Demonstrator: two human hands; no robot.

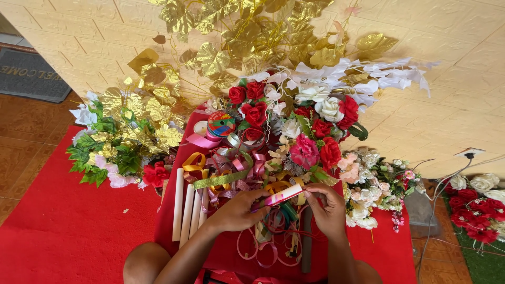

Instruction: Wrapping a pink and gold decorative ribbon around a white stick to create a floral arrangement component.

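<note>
My left hand [243, 209] and my right hand [327, 206] meet over a low table under a red cloth [389, 252]. Between them they hold a short pink and white ribbon strip [283, 195], the left pinching its lower end, the right its upper end. Under the hands lies a tangle of loose ribbons [273, 231] in pink, gold, green and red. Just beyond them sit ribbon spools [221, 124] and a bunch of red, pink and white artificial roses [310, 131].
Several white rods [187, 210] lie side by side left of my hands. Gold leaf garlands [231, 42] hang on the cream wall. More fake flowers lie at the left [113, 152] and right [368, 189]. A wall socket with cables [469, 153] is at right. A red carpet [68, 226] covers the floor.
</note>
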